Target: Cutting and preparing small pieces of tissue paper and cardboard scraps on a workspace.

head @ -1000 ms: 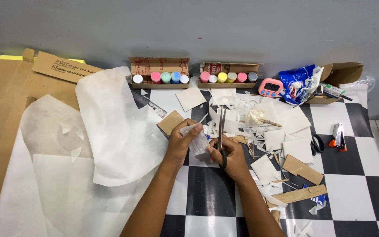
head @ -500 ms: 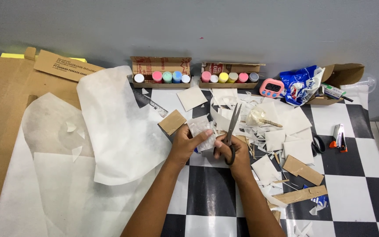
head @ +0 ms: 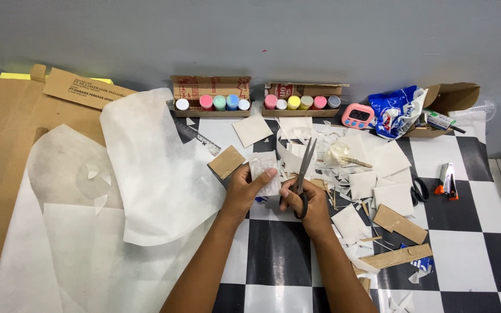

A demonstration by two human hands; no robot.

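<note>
My left hand (head: 244,188) pinches a small white textured square piece (head: 265,173) held upright above the checkered floor. My right hand (head: 308,203) grips black-handled scissors (head: 304,174); the blades point up and away, slightly parted, just right of the white piece and not touching it. A small brown cardboard square (head: 227,162) lies just left of my left hand.
A large white sheet (head: 152,168) and flat brown cardboard (head: 7,133) cover the left. Two cardboard boxes of coloured paint pots (head: 211,102) (head: 301,102) stand by the wall. White paper scraps (head: 378,174), cardboard strips (head: 400,223), a pink timer (head: 357,116), a blue bag (head: 395,110), a stapler (head: 447,177).
The scissors swung from lying low against the white piece to pointing upward beside it. My left hand shifted the white piece slightly right and up.
</note>
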